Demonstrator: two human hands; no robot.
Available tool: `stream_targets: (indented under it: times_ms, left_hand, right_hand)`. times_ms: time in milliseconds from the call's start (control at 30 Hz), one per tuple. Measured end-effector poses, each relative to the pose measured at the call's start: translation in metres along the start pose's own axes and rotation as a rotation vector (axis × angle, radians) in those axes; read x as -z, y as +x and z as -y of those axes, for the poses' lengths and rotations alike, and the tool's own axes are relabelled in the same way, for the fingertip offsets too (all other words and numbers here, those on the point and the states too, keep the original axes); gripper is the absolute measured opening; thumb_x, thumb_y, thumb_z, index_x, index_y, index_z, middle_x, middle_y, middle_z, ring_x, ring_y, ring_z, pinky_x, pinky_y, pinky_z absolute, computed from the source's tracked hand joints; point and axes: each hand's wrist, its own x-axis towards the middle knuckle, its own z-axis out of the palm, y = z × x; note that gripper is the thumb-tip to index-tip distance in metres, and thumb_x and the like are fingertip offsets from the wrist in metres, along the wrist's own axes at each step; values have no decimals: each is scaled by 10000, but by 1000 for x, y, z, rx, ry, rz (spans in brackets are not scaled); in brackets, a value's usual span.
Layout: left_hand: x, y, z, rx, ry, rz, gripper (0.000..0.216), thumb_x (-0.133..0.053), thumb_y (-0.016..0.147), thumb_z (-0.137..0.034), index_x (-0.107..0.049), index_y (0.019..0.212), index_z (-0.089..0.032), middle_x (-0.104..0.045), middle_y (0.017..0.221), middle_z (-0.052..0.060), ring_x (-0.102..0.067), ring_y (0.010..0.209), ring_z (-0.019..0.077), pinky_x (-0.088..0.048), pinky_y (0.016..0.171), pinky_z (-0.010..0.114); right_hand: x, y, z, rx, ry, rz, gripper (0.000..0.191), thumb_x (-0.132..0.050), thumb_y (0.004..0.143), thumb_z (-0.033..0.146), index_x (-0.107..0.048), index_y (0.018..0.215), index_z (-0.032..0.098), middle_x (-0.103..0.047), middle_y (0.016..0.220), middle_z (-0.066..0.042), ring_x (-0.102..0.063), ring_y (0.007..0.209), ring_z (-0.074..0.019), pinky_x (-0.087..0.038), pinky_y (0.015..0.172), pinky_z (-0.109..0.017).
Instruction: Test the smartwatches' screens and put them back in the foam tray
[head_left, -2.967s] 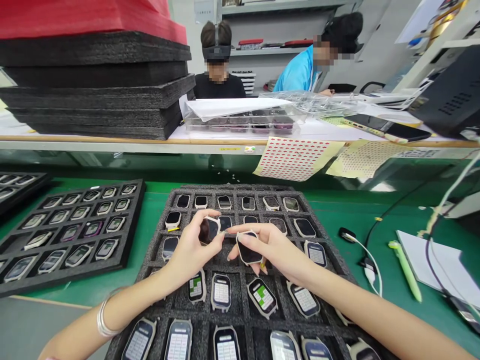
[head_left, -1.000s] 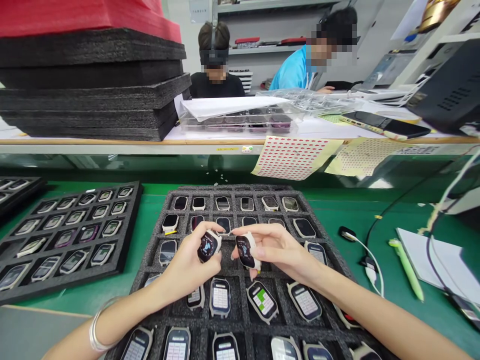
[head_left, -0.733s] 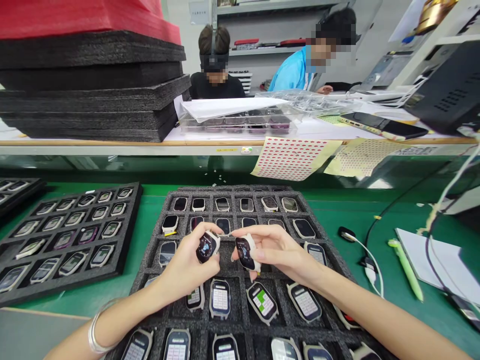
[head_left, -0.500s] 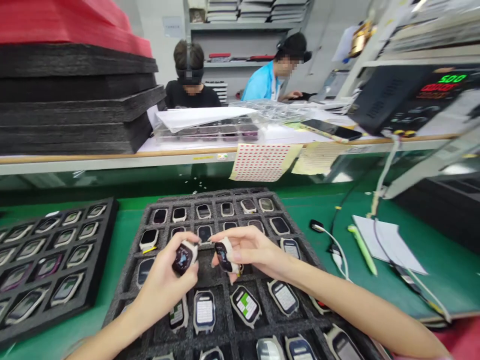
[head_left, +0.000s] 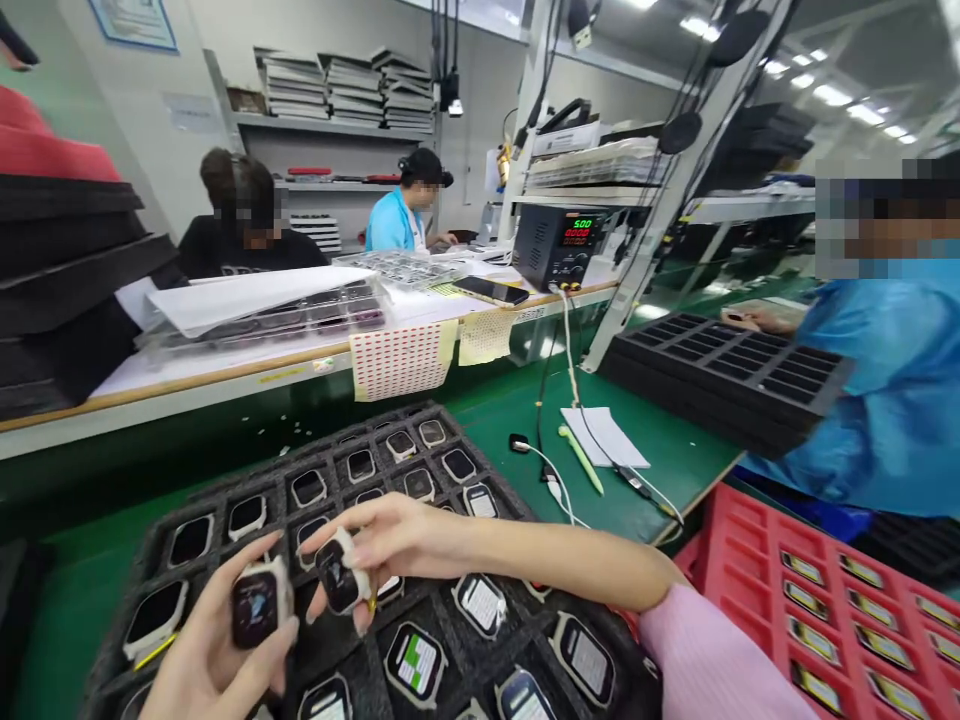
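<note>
We look out from the head, forward and down, with the left hand (head_left: 210, 645) and right hand (head_left: 401, 538) close below and the shelves (head_left: 337, 127) farther ahead.

Power supply (head_left: 538, 250), green row (head_left: 582, 223): I read 5.00.
Power supply, red row (head_left: 577, 233): zeros; I cannot fix the decimal point.
Power supply, bottom row (head_left: 577, 243): too dim for me.
Watch screens (head_left: 414, 662): print too small for me to read.
Framed wall notice (head_left: 135, 20): lettering I cannot resolve.
</note>
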Motion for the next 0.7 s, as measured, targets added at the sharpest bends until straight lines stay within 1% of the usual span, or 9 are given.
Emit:
stream_targets:
  times_ms: [100,167,200,300,400,467,533,600,700]
  left_hand:
    - [-5,-1,-10,13,-129,19,711,-718,655,-433,-411,1254,-205,-646,901,63,-616,709,202,-516,591,270]
    - [-5,0,-15,49,-207,38,665,-727,649,-363,-438,1222,-189,-640,984,89,-620,831,231,-519,667,293]
    - [-5,1,-17,64,-244,52,636,-724,651,-324,-449,1207,-186,-633,1012,95,-614,870,240,-518,693,304]
    - [-1,3,-19,60,-332,95,564,-688,670,-209,-464,1187,-182,-620,1032,97,-594,938,244,-515,728,314]
    - [3,6,-18,30,-374,139,549,-646,673,-129,-461,1187,-182,-611,1016,87,-591,916,221,-512,730,308]
    - [5,8,-16,21,-383,169,555,-625,669,-97,-456,1190,-188,-606,1013,80,-587,905,208,-513,739,314]
    - [6,9,-14,14,-382,177,553,-605,669,-82,-457,1190,-193,-603,1020,81,-582,916,208,-516,736,318]
    - [7,10,-12,9,-379,170,542,-595,675,-83,-462,1189,-195,-604,1031,88,-587,924,216,-521,731,324]
    - [8,10,-11,13,-379,182,532,-593,692,-100,-462,1198,-199,-606,1041,96,-602,931,238,-526,746,359]
  right_hand:
    - [-1,3,-1,41,-58,-90,697,-847,618,252,-522,1224,135,-653,935,-93,-643,735,-161,-504,695,-275]
    - [-2,3,-1,80,-156,-164,785,-884,531,175,-506,1219,160,-649,963,-78,-636,854,-180,-500,733,-264]
    - [-2,3,-1,88,-208,-190,810,-888,519,170,-489,1224,170,-648,978,-75,-631,896,-191,-499,756,-276]
    - [-2,3,3,76,-363,-195,775,-855,591,213,-436,1242,174,-639,1030,-86,-630,934,-204,-493,823,-331]
    - [-2,2,10,99,-567,-172,661,-792,684,226,-437,1239,161,-623,1084,-99,-614,980,-219,-465,893,-376]
    - [-4,1,14,149,-787,-218,605,-771,706,229,-481,1233,164,-610,1103,-88,-593,1008,-229,-436,935,-391]
    - [-6,-1,18,199,-1010,-305,584,-785,686,239,-538,1211,174,-593,1102,-79,-569,1023,-244,-418,952,-400]
    - [-7,-2,20,219,-1098,-363,584,-801,665,234,-563,1196,179,-588,1086,-74,-571,997,-243,-443,916,-383]
    - [-5,-1,21,158,-942,-332,574,-769,708,195,-515,1223,170,-633,961,-51,-623,805,-179,-519,699,-274]
